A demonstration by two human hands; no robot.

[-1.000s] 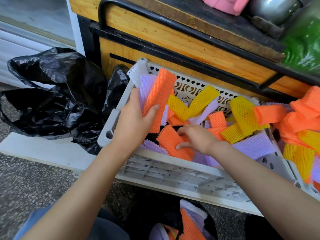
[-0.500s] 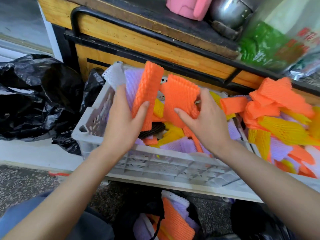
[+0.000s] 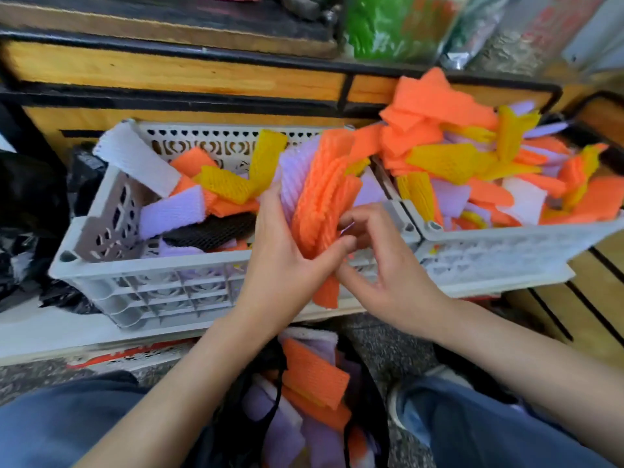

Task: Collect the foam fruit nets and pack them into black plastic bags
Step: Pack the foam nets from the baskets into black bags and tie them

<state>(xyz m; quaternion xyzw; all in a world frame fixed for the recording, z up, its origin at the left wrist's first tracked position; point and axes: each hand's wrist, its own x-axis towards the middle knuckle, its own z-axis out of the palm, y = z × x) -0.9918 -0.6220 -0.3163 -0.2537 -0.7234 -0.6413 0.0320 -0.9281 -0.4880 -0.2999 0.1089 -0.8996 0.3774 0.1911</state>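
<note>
Above the front rim of the grey crate [image 3: 162, 288], the left hand [image 3: 287, 265] grasps a bundle of foam nets [image 3: 320, 197], the right hand [image 3: 388, 275] touching it with curled fingers, grip unclear; gathering seems done, so next comes lowering it into the black bag [image 3: 374, 400] between the knees

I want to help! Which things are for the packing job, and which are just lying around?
For the job: orange and lilac foam nets in the left hand; open black plastic bag; two grey plastic crates of nets.
Lying about: green plastic packet, wooden counter.
</note>
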